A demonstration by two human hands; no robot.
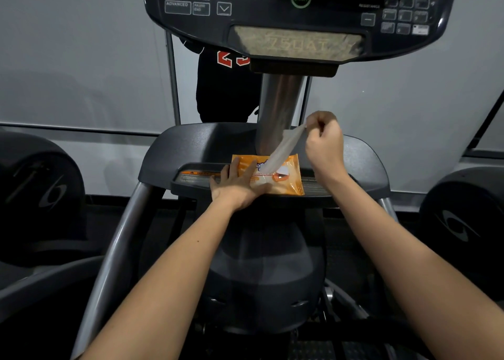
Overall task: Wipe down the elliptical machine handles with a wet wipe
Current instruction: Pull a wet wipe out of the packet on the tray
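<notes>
Steel column (278, 108) blocks passage directly behind the wipe pack (286, 179); console (272, 18) overhangs above it; tray (191, 181) left of it lies free.

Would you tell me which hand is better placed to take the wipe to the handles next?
Right, probably. The right hand pinches the wet wipe, drawn up out of the orange pack. The left hand lies flat on that pack, pressing it onto the tray, so it is busy.
</notes>
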